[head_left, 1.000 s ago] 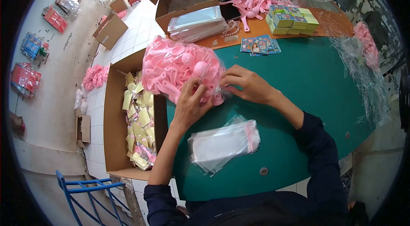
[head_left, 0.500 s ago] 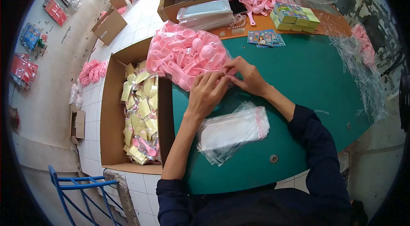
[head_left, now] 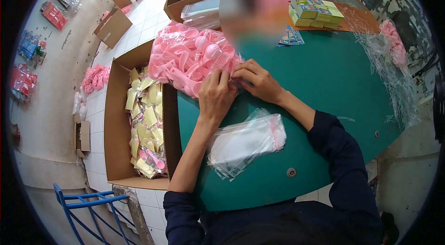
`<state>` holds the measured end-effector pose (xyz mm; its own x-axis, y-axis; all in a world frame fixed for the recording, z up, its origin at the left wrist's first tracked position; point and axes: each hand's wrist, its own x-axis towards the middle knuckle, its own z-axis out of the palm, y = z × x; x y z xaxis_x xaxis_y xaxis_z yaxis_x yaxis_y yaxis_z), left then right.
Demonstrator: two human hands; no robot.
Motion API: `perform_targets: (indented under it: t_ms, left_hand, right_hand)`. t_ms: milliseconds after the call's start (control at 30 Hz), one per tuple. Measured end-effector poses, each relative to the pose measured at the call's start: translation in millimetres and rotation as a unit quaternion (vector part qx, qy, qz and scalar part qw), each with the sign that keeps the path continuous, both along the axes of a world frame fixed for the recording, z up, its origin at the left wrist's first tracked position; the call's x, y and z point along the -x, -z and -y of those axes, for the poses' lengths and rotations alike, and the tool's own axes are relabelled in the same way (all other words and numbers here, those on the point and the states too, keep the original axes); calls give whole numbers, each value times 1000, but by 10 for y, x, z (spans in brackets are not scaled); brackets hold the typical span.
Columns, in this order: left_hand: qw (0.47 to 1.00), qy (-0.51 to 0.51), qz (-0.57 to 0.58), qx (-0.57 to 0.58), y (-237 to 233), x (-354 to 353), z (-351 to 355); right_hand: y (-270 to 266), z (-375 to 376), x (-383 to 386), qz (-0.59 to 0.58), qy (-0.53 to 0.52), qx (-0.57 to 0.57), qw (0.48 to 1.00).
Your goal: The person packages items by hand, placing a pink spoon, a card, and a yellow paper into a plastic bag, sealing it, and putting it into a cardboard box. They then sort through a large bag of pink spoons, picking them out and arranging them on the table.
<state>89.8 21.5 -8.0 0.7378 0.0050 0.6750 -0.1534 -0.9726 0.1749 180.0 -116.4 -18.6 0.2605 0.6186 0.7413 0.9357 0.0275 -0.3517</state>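
Observation:
A clear plastic bag of pink scoops point(head_left: 190, 57) lies at the table's far left edge, beside the open carton. My left hand point(head_left: 216, 96) has its fingers curled on the near right edge of this bag. Close beside it, my right hand point(head_left: 259, 82) pinches the bag's right corner, thumb and fingers together. The fingertips of both hands are partly hidden. Nearer to me, a stack of clear plastic sleeves point(head_left: 245, 141) lies flat on the green table point(head_left: 320, 83), just below my hands.
An open carton point(head_left: 111, 138) on the left holds several small packets with yellowish cards. Card bundles point(head_left: 315, 12) stand at the far right, near loose cards point(head_left: 292, 36). Crumpled clear plastic point(head_left: 389, 78) hangs over the right edge. A blue metal frame point(head_left: 88, 202) is at lower left. A blurred patch covers the back.
The view has shifted slightly, so most things sit a little further left. My hands stay at the bag's corner, and my right hand's fingers have drawn in closer. A blurred patch now covers the back.

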Motion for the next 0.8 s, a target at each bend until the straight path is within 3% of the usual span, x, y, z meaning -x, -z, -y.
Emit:
perform_targets:
  t_ms: [400,800]
  left_hand:
    - [967,99,-30,233,-29,114,-104]
    - [970,77,-54,224,-51,140,-87]
  right_hand:
    - [-90,-28,-29,-26,-56,52,997]
    - [-15,-123,58,135,35,78,987]
